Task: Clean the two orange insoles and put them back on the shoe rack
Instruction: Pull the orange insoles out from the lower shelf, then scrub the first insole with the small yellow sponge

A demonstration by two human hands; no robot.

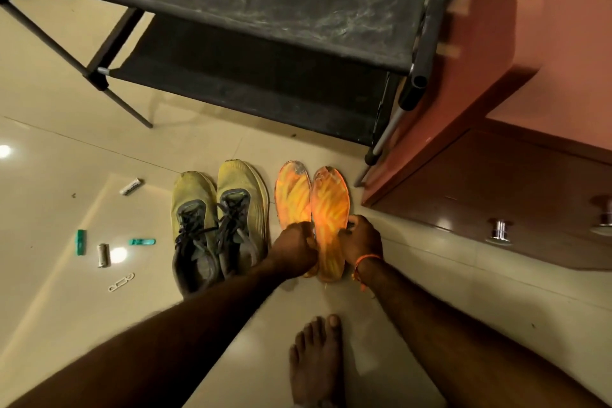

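Pale tiled floor (82, 156), black shoe rack (265, 10) ahead, red cabinet (496, 195) to our right. Two orange insoles lie side by side on the tiles, toes toward the rack, long axes running away from us: left insole (293, 195), right insole (331, 209). Left hand (294, 248) curls over the left one's heel half; right hand (361, 238) pinches the right one's outer edge. Shoes (218, 225) just left. Lifting looks next; the rack is straight ahead.
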